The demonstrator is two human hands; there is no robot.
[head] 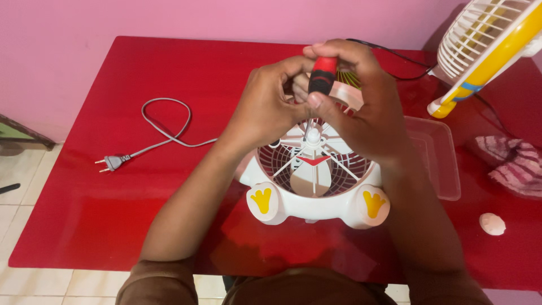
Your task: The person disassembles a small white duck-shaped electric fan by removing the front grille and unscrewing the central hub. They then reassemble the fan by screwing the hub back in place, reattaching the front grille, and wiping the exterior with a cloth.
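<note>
Here, at the far left of your red table (84, 226), a grey power cord (166, 121) lies in a loop, its two-pin plug (113, 162) resting flat and pointing toward the table's left edge. Moving right, your left hand (265, 104) is curled closed against the top of a small white fan (313, 181), steadying it beside the tool. The fan lies on its back near the table's front edge, with a red grille, a red and white hub, and two rounded feet bearing yellow footprint marks. Your right hand (361, 107) is closed around a screwdriver (323, 76) with a red and black handle, held upright with its shaft down at the fan's hub. Just right of the fan sits a clear plastic tray (437, 158). Further right, a second white and yellow fan (485, 45) leans at the corner, above a striped cloth (516, 164) and a small pale shell-like object (492, 223).
</note>
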